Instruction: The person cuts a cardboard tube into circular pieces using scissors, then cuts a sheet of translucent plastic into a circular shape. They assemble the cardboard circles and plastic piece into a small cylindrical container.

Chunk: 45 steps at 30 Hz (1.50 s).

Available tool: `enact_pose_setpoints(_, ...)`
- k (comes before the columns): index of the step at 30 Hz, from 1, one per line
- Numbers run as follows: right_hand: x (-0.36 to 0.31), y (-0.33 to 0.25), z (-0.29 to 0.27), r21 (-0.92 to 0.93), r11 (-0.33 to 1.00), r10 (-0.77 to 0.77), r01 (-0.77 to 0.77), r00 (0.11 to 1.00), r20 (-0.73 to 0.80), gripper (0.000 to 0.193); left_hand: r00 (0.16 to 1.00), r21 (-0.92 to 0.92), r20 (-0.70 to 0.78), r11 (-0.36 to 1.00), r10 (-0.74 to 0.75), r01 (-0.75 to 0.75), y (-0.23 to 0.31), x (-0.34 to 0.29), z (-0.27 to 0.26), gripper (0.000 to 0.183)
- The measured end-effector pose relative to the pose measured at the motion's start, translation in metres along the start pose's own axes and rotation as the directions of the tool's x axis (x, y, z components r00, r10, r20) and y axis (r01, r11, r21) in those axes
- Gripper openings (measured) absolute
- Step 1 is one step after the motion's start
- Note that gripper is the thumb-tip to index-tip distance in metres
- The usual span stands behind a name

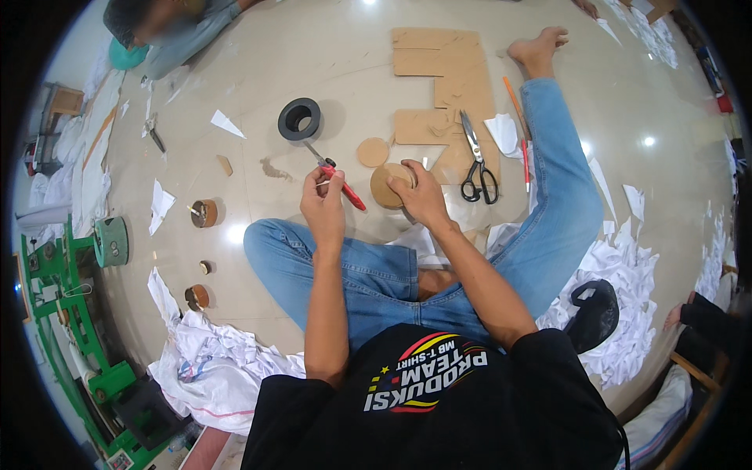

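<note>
My left hand [323,207] is closed round a red cutter knife [352,192], whose blade points up and left toward a black ring-shaped roll [287,125] on the floor. My right hand [425,200] grips a round brown cardboard piece [385,188] by its right side, the thumb over its top face. It looks thick, but I cannot tell whether it is one disc or a stack. Just beyond it lies a thinner cardboard disc [373,152]. Black-handled scissors [472,160] rest on a cut cardboard sheet [462,59] at the right.
Beside my outstretched leg lie an orange stick [513,102] and a red pen-like stick [526,166]. White cloth scraps [619,290] pile up at the right, with a white sack [211,368] at the lower left. Another person [188,39] sits far left; green machinery [70,321] stands below.
</note>
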State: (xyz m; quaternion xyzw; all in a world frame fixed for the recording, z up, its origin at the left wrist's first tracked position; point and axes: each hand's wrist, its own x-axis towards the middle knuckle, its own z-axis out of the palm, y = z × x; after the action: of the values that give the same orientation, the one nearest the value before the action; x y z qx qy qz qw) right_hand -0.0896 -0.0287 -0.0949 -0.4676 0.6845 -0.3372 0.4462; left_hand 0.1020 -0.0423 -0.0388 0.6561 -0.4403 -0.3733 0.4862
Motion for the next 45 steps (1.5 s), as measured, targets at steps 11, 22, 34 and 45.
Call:
enact_pose_setpoints(11, 0.002, 0.008, -0.021, -0.274, 0.952, -0.179, 0.136, 0.974, -0.137, 0.067, 0.998, -0.035, 0.058, 0.999, -0.006, 0.008, 0.013, -0.024, 0.026, 0.040)
enact_pose_setpoints(22, -0.007, -0.036, -0.070, 0.444, 0.867, -0.320, 0.225, 0.935, 0.152, 0.051, 0.951, -0.084, 0.292, 0.993, 0.101, -0.080, 0.047, -0.013, 0.083, 0.040)
enact_pose_setpoints(34, 0.033, 0.050, -0.108, -0.333, 0.942, -0.051, -0.038, 0.966, -0.252, 0.040, 0.895, 0.337, 0.411, 0.884, 0.172, -0.325, -0.034, -0.010, 0.043, 0.076)
enact_pose_setpoints(45, 0.021, 0.036, -0.089, -0.572, 0.812, -0.400, 0.116, 0.824, -0.401, 0.039, 0.789, 0.408, 0.555, 0.739, 0.265, -0.536, -0.017, -0.031, 0.050, 0.107)
